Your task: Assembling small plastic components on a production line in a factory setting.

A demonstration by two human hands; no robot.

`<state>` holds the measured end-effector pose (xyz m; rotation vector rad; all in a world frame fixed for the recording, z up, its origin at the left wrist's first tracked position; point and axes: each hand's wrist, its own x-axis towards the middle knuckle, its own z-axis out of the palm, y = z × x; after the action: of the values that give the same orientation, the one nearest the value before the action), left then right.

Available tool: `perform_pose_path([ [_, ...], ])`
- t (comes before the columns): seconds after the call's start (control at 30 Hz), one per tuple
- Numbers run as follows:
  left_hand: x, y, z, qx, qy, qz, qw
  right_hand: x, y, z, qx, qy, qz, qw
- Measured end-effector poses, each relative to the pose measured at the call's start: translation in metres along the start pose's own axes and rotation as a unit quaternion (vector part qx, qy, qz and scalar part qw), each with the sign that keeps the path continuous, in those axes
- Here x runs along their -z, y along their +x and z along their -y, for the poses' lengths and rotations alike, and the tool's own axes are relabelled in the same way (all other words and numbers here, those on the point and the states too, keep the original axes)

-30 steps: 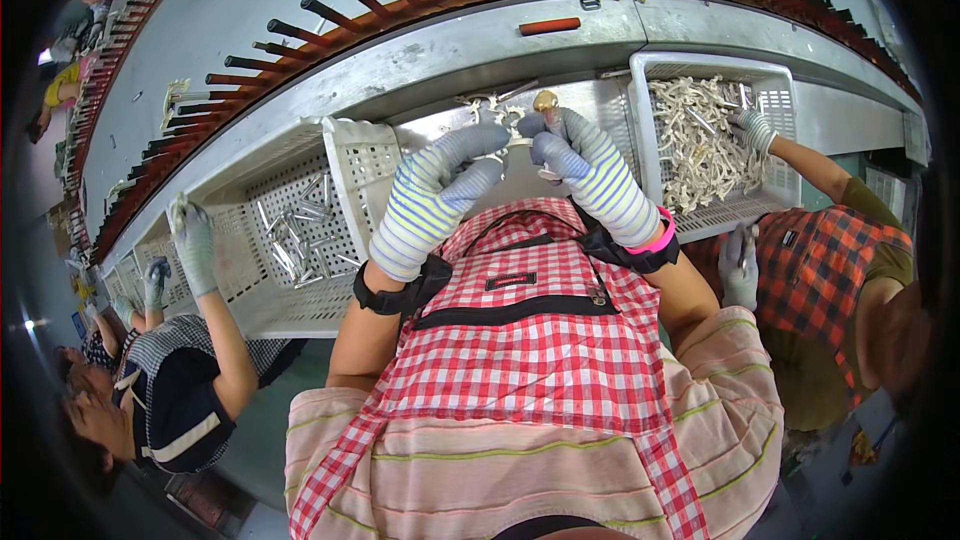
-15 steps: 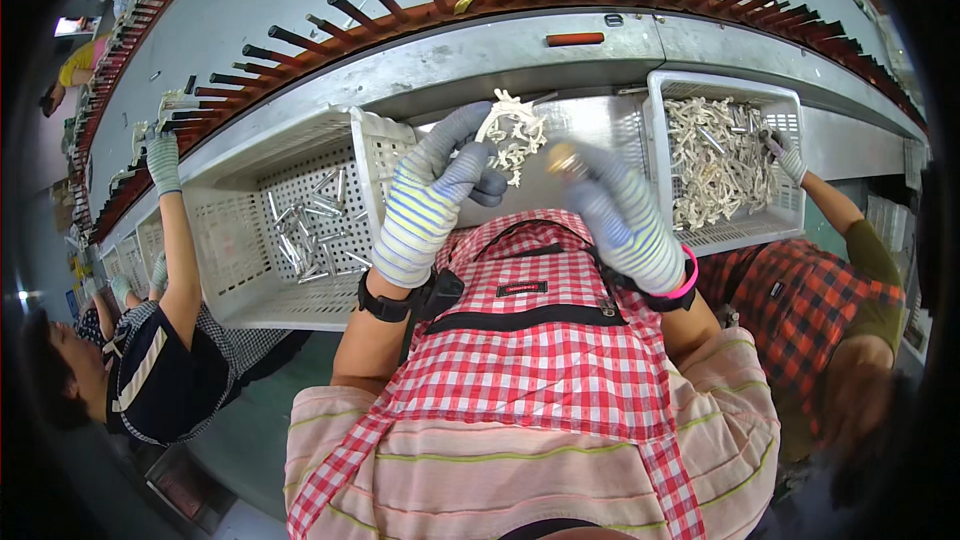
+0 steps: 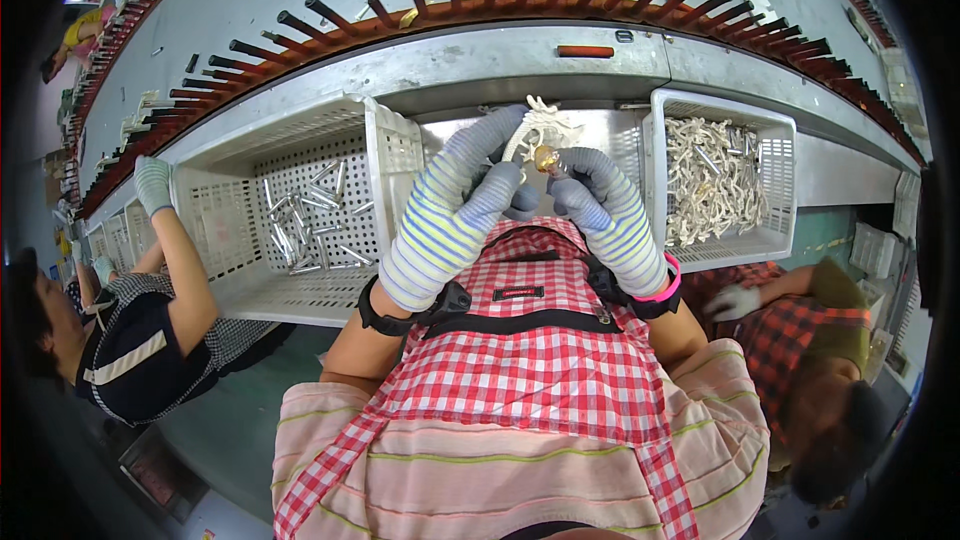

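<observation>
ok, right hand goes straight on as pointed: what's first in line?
The right hand, gold-ended piece leading, would probably first meet the white branched piece held in the left hand. Depth is unclear from one view.

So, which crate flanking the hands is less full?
The left crate, nearer the left hand: loose silver tubes lie scattered, leaving much of its floor showing. The right crate is heaped with white pieces.

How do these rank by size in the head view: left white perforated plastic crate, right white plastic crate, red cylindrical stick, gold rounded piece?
1. Left crate
2. Right crate
3. Red stick
4. Gold piece

Apparent size only; nearness may exaggerate the crates' difference.
</observation>
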<state>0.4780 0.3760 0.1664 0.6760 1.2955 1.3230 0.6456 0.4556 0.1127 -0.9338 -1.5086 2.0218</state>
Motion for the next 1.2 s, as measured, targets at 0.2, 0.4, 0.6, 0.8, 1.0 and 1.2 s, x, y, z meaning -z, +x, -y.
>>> perform_pose_path([
  [0.2,-0.008,0.000,-0.004,0.037,0.006,0.007,0.999,-0.005,0.004,-0.008,0.095,-0.014,-0.020,0.995],
  [0.4,-0.006,0.004,0.000,0.016,0.029,0.018,0.999,-0.004,0.004,0.006,0.072,-0.012,-0.021,0.997],
  [0.6,-0.001,0.004,-0.001,0.019,0.053,0.027,0.998,-0.001,0.003,0.005,0.032,-0.030,-0.025,0.999],
  [0.8,0.001,0.005,0.000,-0.019,0.103,0.018,0.994,-0.006,0.005,0.005,0.019,-0.042,-0.043,0.998],
  [1.0,0.003,0.005,-0.003,-0.039,0.144,0.030,0.988,-0.012,0.005,0.012,0.017,-0.008,-0.040,0.999],
  [1.2,0.003,0.008,-0.001,-0.073,0.180,0.036,0.980,-0.010,0.003,0.004,0.016,0.045,-0.051,0.998],
])
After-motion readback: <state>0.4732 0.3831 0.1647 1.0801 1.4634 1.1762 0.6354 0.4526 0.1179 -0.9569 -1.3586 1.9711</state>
